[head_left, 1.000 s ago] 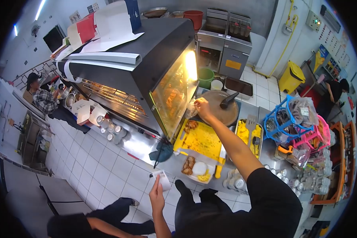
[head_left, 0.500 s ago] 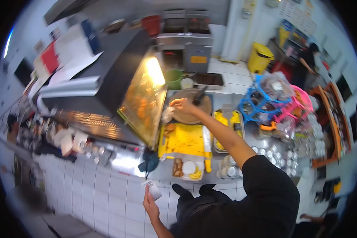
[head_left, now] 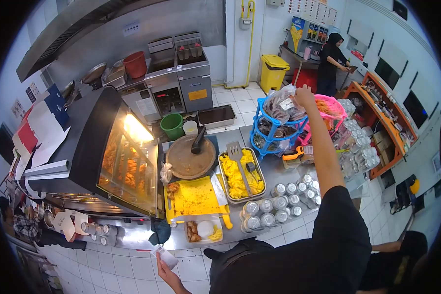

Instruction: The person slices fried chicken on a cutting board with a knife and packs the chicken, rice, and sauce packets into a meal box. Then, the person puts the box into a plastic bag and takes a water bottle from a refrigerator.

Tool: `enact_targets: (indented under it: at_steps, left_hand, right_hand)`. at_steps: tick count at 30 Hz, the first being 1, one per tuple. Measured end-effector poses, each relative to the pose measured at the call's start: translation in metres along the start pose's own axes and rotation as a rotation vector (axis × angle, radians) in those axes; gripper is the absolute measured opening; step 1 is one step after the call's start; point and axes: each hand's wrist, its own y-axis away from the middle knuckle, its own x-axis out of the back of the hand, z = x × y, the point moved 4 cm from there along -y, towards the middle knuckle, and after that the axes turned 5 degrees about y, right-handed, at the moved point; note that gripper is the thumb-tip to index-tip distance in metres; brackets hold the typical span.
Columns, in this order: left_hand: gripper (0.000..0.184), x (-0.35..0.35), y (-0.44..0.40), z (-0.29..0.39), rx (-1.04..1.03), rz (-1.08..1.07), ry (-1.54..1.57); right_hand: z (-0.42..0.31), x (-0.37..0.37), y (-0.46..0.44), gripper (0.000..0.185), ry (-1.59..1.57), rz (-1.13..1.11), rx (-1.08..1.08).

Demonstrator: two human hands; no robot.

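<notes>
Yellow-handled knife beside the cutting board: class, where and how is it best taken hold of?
I'd grip the knife by its yellow handle, coming from the wearer's side of the counter. The handle points that way, while the broad blade runs away along the yellow board's right edge.

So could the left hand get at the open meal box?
Probably yes: the meal box sits at the counter's near edge, with nothing visibly between it and the left hand, though the paper slip might hamper its grip.
</notes>
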Motion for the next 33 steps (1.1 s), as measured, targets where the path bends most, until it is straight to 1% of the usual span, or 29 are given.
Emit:
enact_targets:
  at_steps: [2, 5, 6, 8, 11, 12, 15, 18, 21, 23, 25, 27, 28, 29, 31, 32, 33]
  left_hand:
    - [0.045, -0.028, -0.002, 0.031, 0.026, -0.033, 0.035]
    - [0.045, -0.051, -0.009, 0.041, -0.07, -0.049, -0.06]
    - [0.045, -0.061, -0.009, 0.05, -0.044, -0.06, -0.066]
    - [0.045, -0.077, -0.009, 0.057, -0.066, -0.09, -0.059]
    - [0.045, -0.096, -0.008, 0.059, -0.064, -0.11, -0.037]
    - [0.045, -0.103, -0.006, 0.064, -0.063, -0.113, -0.029]
    - [0.045, -0.109, -0.001, 0.063, -0.045, -0.119, -0.003]
    - [0.044, -0.105, 0.003, 0.062, -0.021, -0.114, -0.012]
    - [0.045, -0.095, 0.002, 0.06, -0.024, -0.07, -0.03]
    - [0.046, -0.087, 0.0, 0.061, -0.014, -0.068, -0.03]
    - [0.046, -0.079, -0.003, 0.057, -0.03, -0.072, 0.03]
    - [0.049, -0.078, -0.003, 0.069, -0.007, -0.078, -0.038]
    - [0.045, -0.073, -0.006, 0.064, 0.027, -0.054, -0.014]
    - [0.044, -0.07, -0.008, 0.061, 0.011, -0.048, -0.03]
    - [0.044, -0.068, -0.011, 0.06, -0.002, -0.037, -0.046]
    - [0.043, -0.066, -0.011, 0.059, 0.024, -0.037, -0.014]
    - [0.043, -0.067, -0.012, 0.057, 0.047, -0.044, 0.026]
  right_hand:
    - [0.008, -0.025, -0.01, 0.041, -0.011, -0.011, 0.017]
    - [0.006, -0.027, -0.007, 0.034, -0.042, 0.041, 0.034]
    - [0.007, -0.032, -0.007, 0.029, -0.061, 0.027, 0.001]
    - [0.009, -0.044, -0.011, 0.019, -0.098, 0.0, -0.067]
    - [0.008, -0.032, -0.01, 0.018, -0.21, 0.083, 0.058]
    - [0.007, -0.024, -0.008, 0.016, -0.24, 0.171, 0.052]
    - [0.002, 0.008, -0.002, 0.016, -0.202, 0.131, 0.012]
    - [0.019, 0.026, -0.008, 0.018, -0.492, 0.359, -0.072]
    - [0.016, 0.062, 0.006, 0.021, -0.893, 0.44, -0.147]
    - [0.016, 0.072, 0.008, 0.021, -0.951, 0.467, 0.03]
    - [-0.013, 0.105, 0.037, 0.018, -0.998, 0.538, 0.246]
    - [-0.062, 0.119, 0.088, 0.018, -1.604, 0.09, 0.235]
    - [-0.088, 0.127, 0.122, 0.02, -1.569, -0.02, 0.238]
    - [-0.112, 0.136, 0.159, 0.023, -1.531, -0.11, 0.249]
    - [-0.168, 0.152, 0.24, 0.025, -1.524, -0.469, 0.292]
    - [-0.189, 0.145, 0.274, 0.025, -1.426, -0.644, 0.317]
    - [-0.216, 0.137, 0.312, 0.027, -1.557, -0.78, 0.382]
